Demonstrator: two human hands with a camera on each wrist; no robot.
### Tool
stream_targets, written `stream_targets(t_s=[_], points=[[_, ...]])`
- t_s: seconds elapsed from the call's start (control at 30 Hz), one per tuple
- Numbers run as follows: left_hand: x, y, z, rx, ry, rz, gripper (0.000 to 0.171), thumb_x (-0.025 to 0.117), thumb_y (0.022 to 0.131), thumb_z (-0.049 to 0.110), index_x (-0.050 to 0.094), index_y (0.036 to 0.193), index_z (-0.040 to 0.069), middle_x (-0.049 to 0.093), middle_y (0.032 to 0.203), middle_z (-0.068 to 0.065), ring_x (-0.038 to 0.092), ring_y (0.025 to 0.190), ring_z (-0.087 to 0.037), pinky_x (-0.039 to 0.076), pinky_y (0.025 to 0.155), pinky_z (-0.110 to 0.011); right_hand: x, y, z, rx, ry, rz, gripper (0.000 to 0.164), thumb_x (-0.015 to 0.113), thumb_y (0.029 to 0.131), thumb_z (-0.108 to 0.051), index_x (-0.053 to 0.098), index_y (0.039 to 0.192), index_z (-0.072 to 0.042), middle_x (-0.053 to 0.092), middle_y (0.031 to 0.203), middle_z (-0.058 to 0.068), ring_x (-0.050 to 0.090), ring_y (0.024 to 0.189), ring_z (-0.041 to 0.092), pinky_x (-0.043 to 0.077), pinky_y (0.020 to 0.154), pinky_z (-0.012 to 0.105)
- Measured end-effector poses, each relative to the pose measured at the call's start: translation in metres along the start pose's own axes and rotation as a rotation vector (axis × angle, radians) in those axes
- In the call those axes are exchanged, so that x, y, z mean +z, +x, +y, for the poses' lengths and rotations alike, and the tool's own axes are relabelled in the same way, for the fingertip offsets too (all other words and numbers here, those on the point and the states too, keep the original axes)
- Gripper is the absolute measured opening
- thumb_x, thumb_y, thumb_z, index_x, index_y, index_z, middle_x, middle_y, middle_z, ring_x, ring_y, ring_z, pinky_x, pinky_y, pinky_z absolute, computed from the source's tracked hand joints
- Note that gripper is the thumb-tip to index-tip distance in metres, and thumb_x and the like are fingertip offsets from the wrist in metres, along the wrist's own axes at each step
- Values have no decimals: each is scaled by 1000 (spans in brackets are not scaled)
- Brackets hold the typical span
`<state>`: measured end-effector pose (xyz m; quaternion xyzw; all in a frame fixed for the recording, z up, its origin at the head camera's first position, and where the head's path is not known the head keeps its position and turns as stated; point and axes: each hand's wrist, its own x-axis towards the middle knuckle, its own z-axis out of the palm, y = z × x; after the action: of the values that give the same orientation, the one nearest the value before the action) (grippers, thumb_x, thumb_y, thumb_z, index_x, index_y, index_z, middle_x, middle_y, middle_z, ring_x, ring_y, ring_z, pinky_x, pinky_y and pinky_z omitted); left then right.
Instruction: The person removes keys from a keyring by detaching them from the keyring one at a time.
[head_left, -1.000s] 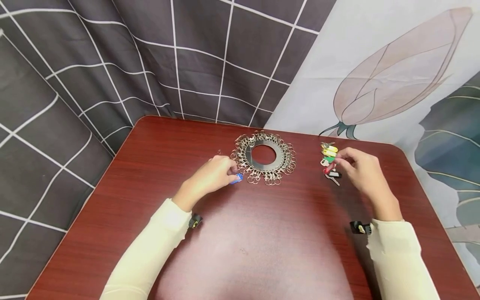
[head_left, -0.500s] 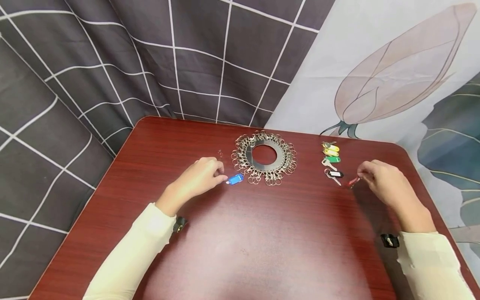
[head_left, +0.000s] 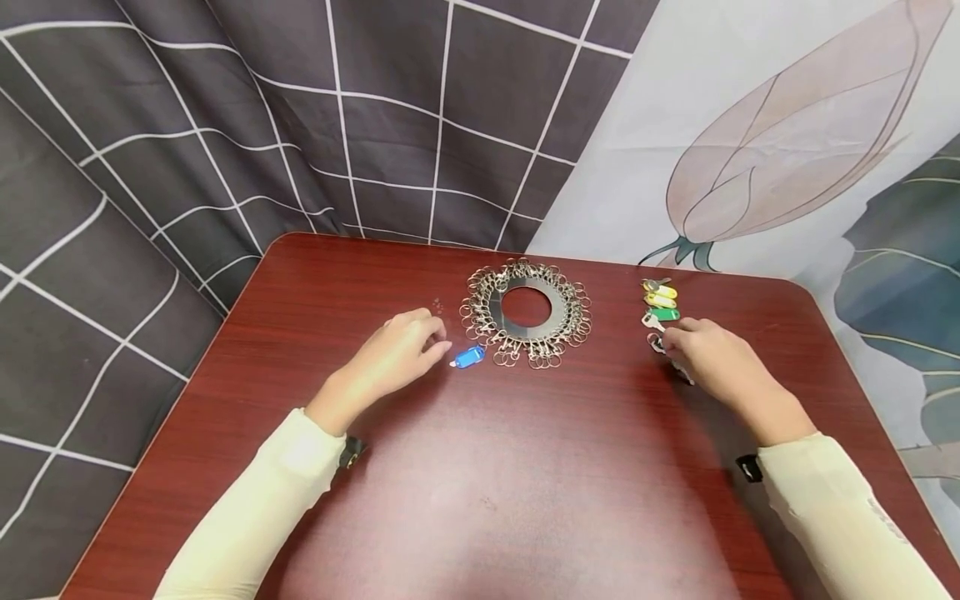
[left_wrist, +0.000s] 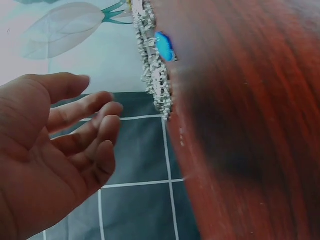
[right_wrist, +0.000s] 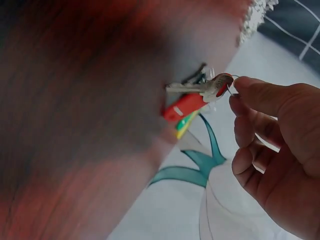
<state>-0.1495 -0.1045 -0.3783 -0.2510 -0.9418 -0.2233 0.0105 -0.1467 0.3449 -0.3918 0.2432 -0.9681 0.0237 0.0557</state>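
Observation:
My left hand (head_left: 397,354) hovers above the table with its fingers loosely bent, holding nothing. Just right of it lies a blue key tag (head_left: 469,358), against the near-left edge of a flat metal ring (head_left: 558,308) hung all round with small clips and split rings. Far to the right, my right hand (head_left: 720,362) is over the row of tagged keys. In the right wrist view its thumb and forefinger pinch the split ring of a key (right_wrist: 192,88) with a red key tag (right_wrist: 187,106); both dangle. A black-tagged key beneath is mostly hidden by this hand.
A green key tag (head_left: 666,314) with its key and two yellow key tags (head_left: 660,301) lie in a column at the back right. A dark checked curtain (head_left: 390,125) and a pale flower-print cloth (head_left: 630,192) hang behind the table's back edge.
My left hand has let go of the blue key tag and drawn back left. The right hand took the red-tagged key out of the row to the right, then came back left with it.

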Motion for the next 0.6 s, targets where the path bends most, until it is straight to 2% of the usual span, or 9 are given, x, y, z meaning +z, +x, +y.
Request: stream_targets(t_s=[0.1,0.23,0.33,0.47,0.6], points=[[3,1,-1,35,-7,26,14,68,88,20,69,95,8,64,88,-6,59,79,-19,54,75,-38,6,5,-2,-25,9,-29,13,73,81,-4,64,81,-14,63,88,12,59,77,31,52,61,52],[8,2,-2,53,-8,19,18,69,88,21,69,99,5,65,92,-10,57,81,-21,53,78,-40,14,11,-3,-70,9,-44,19,72,80,-2,59,75,-15,53,76,6,53,65,24,47,54,42],[14,5,-1,38,-14,-19,21,70,88,22,69,100,5,65,93,-11,57,83,-22,53,80,-41,18,14,-5,-88,28,-42,20,72,80,-2,58,74,-15,49,73,3,50,62,20,44,54,39],[22,11,0,-5,-26,-105,27,70,87,25,68,104,4,64,97,-11,57,88,-24,52,83,-41,22,17,-7,-99,62,-50,19,72,82,-2,59,76,-14,48,75,3,50,63,20,44,56,38],[29,18,1,-41,-5,-169,32,70,87,30,67,106,5,62,97,-10,55,88,-24,51,83,-40,24,18,-7,-101,85,-62,16,71,83,-2,60,79,-13,48,77,3,51,64,20,45,58,38]])
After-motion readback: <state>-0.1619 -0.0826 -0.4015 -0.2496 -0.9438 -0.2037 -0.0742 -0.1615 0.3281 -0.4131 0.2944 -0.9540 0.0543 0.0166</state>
